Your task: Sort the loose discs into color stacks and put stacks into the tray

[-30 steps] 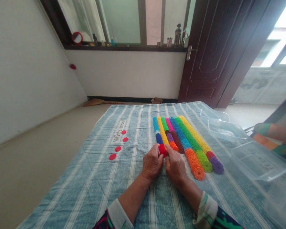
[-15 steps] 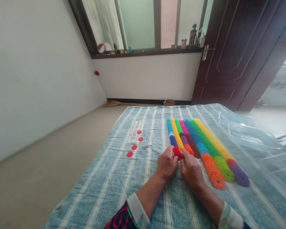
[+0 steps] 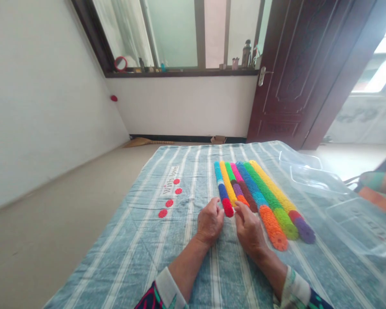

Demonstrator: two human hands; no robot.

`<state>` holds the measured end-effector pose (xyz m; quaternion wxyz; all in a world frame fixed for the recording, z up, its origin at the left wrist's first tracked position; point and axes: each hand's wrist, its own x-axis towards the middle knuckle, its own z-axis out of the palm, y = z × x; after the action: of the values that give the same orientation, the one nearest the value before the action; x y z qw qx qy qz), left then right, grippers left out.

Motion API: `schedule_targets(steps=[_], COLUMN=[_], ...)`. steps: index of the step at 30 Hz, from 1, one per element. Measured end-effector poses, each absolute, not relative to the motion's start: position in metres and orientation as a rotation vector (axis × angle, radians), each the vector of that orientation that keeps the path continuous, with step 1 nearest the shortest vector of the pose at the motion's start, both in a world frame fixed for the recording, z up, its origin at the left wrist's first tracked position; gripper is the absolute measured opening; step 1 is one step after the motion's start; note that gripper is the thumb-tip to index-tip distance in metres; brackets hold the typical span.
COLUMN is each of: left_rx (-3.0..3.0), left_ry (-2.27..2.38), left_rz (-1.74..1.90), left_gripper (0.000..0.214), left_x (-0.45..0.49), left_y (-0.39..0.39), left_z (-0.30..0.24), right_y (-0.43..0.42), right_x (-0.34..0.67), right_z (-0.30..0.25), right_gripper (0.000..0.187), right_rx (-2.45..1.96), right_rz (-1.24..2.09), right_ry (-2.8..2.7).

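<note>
1. Head view: a blue-grey and white striped cloth (image 3: pixel 141 249) spreads under both sets of fingers and well out to either side.
2. A dark red-brown panelled door (image 3: pixel 296 73) stands well beyond the fingers, to their right.
3. Clear plastic boxes (image 3: pixel 350 219) sit on the cloth well to the right of the fingers.
4. Seven rows of overlapping, notched, plastic-looking discs lie ahead and to the right of the fingers. Nearest the left fingers is the light-blue, dark-blue and red row (image 3: pixel 224 193), its red end between the two hands. Then, rightward, come the yellow row (image 3: pixel 227 182), the green, purple and orange row (image 3: pixel 237 190), the pink and brown row (image 3: pixel 248 198), the blue and orange row (image 3: pixel 272 227), the green and lime row (image 3: pixel 284 223) and the yellow, red and purple row (image 3: pixel 274 189).
5. The right hand (image 3: pixel 251 231) has thumb and forefinger nearly together at the yellow row's near end; whether they grip it cannot be told.
6. The left hand (image 3: pixel 209 221) has its fingers loosely bent, just left of the red end; whether they touch or hold anything cannot be told.
7. A white patch lettered "With love" (image 3: pixel 170 181) lies left of the fingers.
8. Four loose red discs (image 3: pixel 169 203) lie near the patch, well left of the fingers.
</note>
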<state>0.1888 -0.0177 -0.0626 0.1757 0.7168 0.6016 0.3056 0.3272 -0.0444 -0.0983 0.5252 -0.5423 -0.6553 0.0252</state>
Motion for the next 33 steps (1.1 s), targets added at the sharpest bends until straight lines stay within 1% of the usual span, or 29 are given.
schedule_targets(steps=[4,10,18,26,33], left_rx=[2.036,2.028,2.010,1.977,1.958], left_ry=[1.694,1.697,1.682,1.679,1.662], left_rz=[0.891,0.902,0.886,0.911,0.899], left_gripper=[0.029,0.029,0.028,0.028,0.027], left_x=[0.186,0.184,0.183,0.182,0.180], left_y=[-0.016,-0.012,-0.011,-0.009,-0.008], left_z=[-0.063,-0.066,-0.064,-0.067,-0.068], right_y=[-0.047,-0.053,-0.055,-0.058,-0.057], right_x=[0.327,0.323,0.320,0.316,0.316], right_z=[-0.094,-0.091,-0.088,-0.089,-0.091], right_gripper=[0.026,0.031,0.029,0.021,0.020], right_rx=[-1.264,-1.229,-1.173,-1.121,-1.105], right_rz=[-0.027,-0.174,-0.277,-0.257,-0.252], right_ry=[-1.682,-1.902,-2.006,-2.077,-2.053])
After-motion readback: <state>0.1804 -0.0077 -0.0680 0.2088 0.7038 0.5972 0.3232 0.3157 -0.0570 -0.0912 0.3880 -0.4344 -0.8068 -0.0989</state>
